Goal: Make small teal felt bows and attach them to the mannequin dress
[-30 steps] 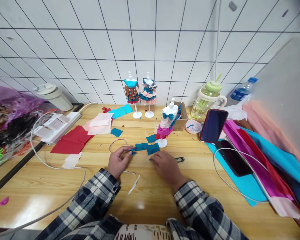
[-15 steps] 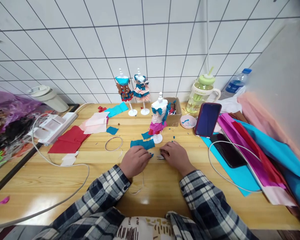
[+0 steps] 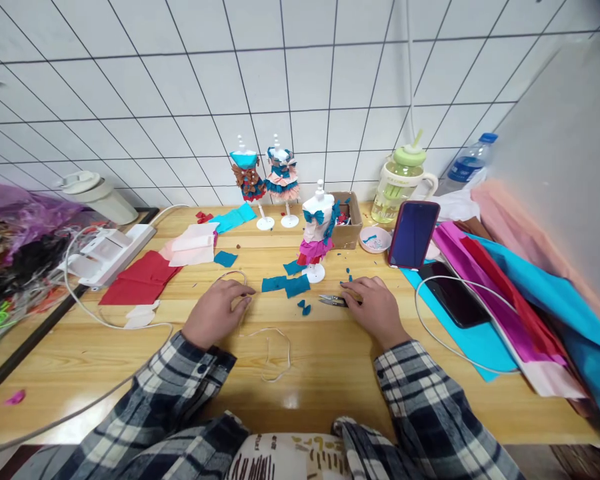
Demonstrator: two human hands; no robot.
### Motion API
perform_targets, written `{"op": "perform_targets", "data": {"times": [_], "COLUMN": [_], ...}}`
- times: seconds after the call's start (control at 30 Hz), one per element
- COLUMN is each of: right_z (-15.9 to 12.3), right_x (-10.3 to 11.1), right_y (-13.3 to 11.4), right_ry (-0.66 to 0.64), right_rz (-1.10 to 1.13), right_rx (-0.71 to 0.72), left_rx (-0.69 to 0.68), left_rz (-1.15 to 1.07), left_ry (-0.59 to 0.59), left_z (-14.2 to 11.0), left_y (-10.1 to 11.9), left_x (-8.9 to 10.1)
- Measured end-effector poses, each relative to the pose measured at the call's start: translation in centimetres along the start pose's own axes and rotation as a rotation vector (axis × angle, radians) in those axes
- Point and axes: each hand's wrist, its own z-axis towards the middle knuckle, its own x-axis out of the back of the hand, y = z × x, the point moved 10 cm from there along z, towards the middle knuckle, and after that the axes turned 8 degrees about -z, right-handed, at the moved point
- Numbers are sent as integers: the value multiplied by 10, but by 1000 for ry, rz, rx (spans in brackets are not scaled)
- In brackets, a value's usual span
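White tiles line the wall [image 3: 195, 87] at the back, and below them runs a pale wooden table [image 3: 340, 373]. Put the clock's centre on the small teal fabric bow [image 3: 306, 309], lying loose on the wood, and read round from there. At three o'clock, just beside it, sit the thread snips [image 3: 332, 301], blades pointing at the bow, and over their handles comes the right hand [image 3: 373, 303], fingers bent, thumb against the metal; how firm that grip is can't be made out. Across at nine, the left hand [image 3: 219, 308] rests half unfurled, thumb clear of the forefinger, nothing visible between them, with a thin ring [image 3: 233, 275] peeking out behind its fingers. Slack white thread [image 3: 275, 380] wanders at seven. Two teal cloth pieces [image 3: 297, 286] lie at eleven, and right up at twelve stands the nearest mini mannequin [image 3: 316, 230] in pink and magenta, a teal bow on its chest. Pink dish [image 3: 375, 241] at two, smartphone [image 3: 414, 235] propped just beyond!

So which stage are we watching? By the look of it, the snips are being handled beside a tied bow. Cutting would call for fingers wrapped round those handles; setting them down, a simple release.
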Motion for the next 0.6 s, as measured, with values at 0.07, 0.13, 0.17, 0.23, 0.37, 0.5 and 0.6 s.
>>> {"op": "perform_targets", "data": {"times": [0.07, 0.13, 0.17, 0.23, 0.37, 0.5, 0.6], "right_z": [-6, -10, -11, -12, -12, -5, 4], "right_x": [-4, -8, -10, -9, 4, -8, -26], "right_y": [-1, 2, 6, 15, 13, -49, -87], "right_ry": [-41, -71, -77, -61, 59, -1, -60], "right_rz": [12, 22, 22, 7, -31, 31, 19], "right_rx": [34, 37, 23, -30, -120, 95, 165], "left_rx": [0, -49, -104, -167, 23, 70, 59], "left_rz": [32, 24, 4, -28, -64, -89, -108], "left_ry": [20, 43, 23, -60, -49, -58, -29], "left_z": [-8, -13, -14, -11, 9, 18, 18], "left_y": [-7, 4, 16, 41, 48, 39, 31], "left_x": [6, 3, -3, -24, -49, -68, -74]}}
